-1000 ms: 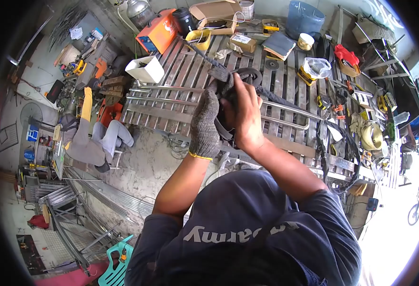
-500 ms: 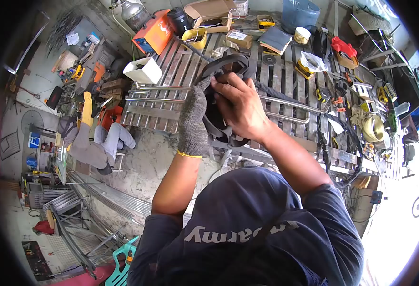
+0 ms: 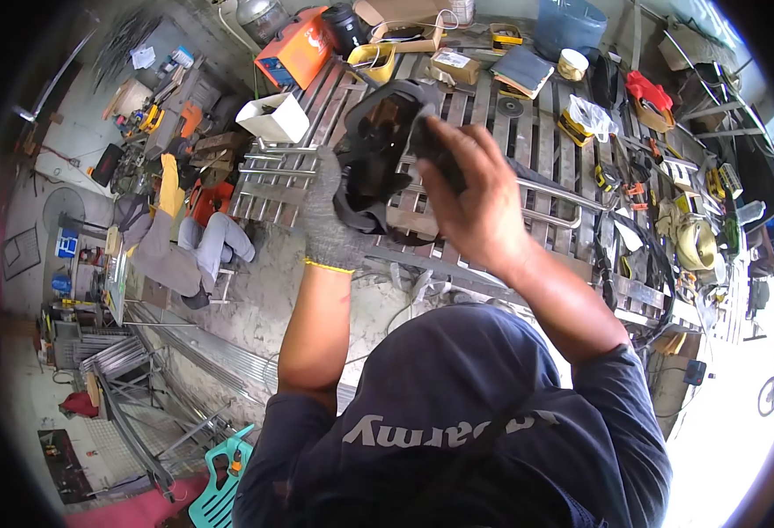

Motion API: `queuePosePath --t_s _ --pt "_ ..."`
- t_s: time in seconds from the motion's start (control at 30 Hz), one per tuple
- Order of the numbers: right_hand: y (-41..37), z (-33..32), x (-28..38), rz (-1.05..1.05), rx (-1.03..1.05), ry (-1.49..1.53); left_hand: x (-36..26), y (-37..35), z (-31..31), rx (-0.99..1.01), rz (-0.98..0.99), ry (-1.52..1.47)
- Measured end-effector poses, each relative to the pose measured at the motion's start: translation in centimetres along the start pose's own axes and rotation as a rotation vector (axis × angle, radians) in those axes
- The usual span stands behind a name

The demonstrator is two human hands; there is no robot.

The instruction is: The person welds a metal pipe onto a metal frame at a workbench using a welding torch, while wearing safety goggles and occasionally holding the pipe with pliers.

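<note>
My left hand [image 3: 330, 211], in a grey knit glove with a yellow cuff edge, grips the left side of a black goggle-like mask [image 3: 362, 216]. The mask is tilted, so its hollow inside and glossy dark lens face up. Bare and blurred by motion, my right hand [image 3: 479, 189] is at the right side of the mask, its fingers and thumb around a dark, soft-looking piece [image 3: 435, 150]. I cannot tell whether that piece is part of the mask. Beneath both hands, bent metal tubes [image 3: 545, 189] lie on the slatted metal bench [image 3: 308, 101].
Along the bench's back stand an orange machine [image 3: 294, 48], a white container [image 3: 272, 119], a yellow tub [image 3: 374, 63] and a blue bucket [image 3: 572, 26]. Tools and black cable [image 3: 668, 282] crowd the right. Another person [image 3: 171, 260] sits at the left; a teal chair [image 3: 220, 480] is below.
The mask has turned to show its inside and shifted slightly left with my left hand. My right hand has moved right, away from the mask's middle, with the dark piece in its fingers.
</note>
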State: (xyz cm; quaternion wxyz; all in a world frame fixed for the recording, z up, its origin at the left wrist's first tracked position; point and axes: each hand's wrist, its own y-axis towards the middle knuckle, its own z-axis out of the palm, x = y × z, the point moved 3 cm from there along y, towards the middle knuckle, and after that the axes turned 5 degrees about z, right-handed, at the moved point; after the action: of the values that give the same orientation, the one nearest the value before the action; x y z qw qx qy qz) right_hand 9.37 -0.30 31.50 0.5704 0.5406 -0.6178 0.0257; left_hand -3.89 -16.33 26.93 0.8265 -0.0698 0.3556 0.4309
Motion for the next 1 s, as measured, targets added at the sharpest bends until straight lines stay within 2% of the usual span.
queuePosePath --t_s 0.03,0.13,0.17,0.2,0.27,0.3,0.37,0.47,0.5,0.53,0.57,0.67,0.73,0.8,0.83,0.93,1.0 --pt "-0.6 1.2 -0.2 -0.05 0.009 -0.002 0.3 0.1 -0.8 -0.074 -0.029 0.04" --pt "-1.3 4.2 -0.5 -0.14 0.078 -0.235 1.3 -0.2 0.8 0.055 -0.069 0.093" --pt "-1.5 4.9 -0.6 -0.088 0.121 -0.278 1.5 0.0 2.6 0.23 0.114 0.261" --pt "-1.6 5.1 -0.5 -0.063 0.138 -0.229 2.3 -0.6 2.2 0.089 0.09 0.287" --pt "-1.6 5.5 -0.5 -0.016 0.169 -0.129 2.8 -0.3 -0.2 0.049 -0.01 0.028" --pt "-1.7 5.9 -0.4 -0.068 0.094 -0.018 3.1 -0.3 -1.9 0.026 0.002 0.061" --pt "-1.6 6.1 -0.5 -0.051 0.149 0.146 3.4 -0.4 -5.0 -0.023 0.027 0.124" --pt "-1.5 5.8 0.4 -0.079 0.276 0.281 1.9 -0.2 -4.2 0.316 -0.205 -0.263" --pt "-1.3 5.6 0.6 -0.119 0.307 0.362 1.5 -0.9 -5.4 0.171 -0.214 -0.166" --pt "-1.1 5.4 0.6 -0.158 0.336 0.442 1.6 -0.7 -5.6 0.237 -0.213 -0.272" --pt "-1.3 5.6 -0.3 -0.111 0.437 0.485 1.7 -0.3 -5.8 0.302 -0.212 -0.382" --pt "-0.5 4.8 -0.1 -0.428 0.407 -0.092 1.2 -0.4 -7.1 0.228 -0.128 -0.255" --pt "-0.4 4.9 0.1 -0.533 0.371 -0.385 1.2 0.3 -7.1 0.126 -0.086 -0.168" --pt "-1.2 5.4 0.6 -0.601 0.308 -0.62 2.9 -0.1 -7.1 0.093 -0.116 -0.257" --pt "-1.5 5.4 0.9 -0.599 0.314 -0.704 3.3 -0.4 -7.0 0.062 -0.182 -0.642" --pt "-2.1 5.5 1.0 -0.472 0.403 -0.749 3.9 -0.7 -5.2 0.108 -0.118 -0.679" --pt "-1.6 4.9 0.5 -0.355 0.222 -0.466 2.2 -1.4 -2.1 0.097 0.001 -0.102"
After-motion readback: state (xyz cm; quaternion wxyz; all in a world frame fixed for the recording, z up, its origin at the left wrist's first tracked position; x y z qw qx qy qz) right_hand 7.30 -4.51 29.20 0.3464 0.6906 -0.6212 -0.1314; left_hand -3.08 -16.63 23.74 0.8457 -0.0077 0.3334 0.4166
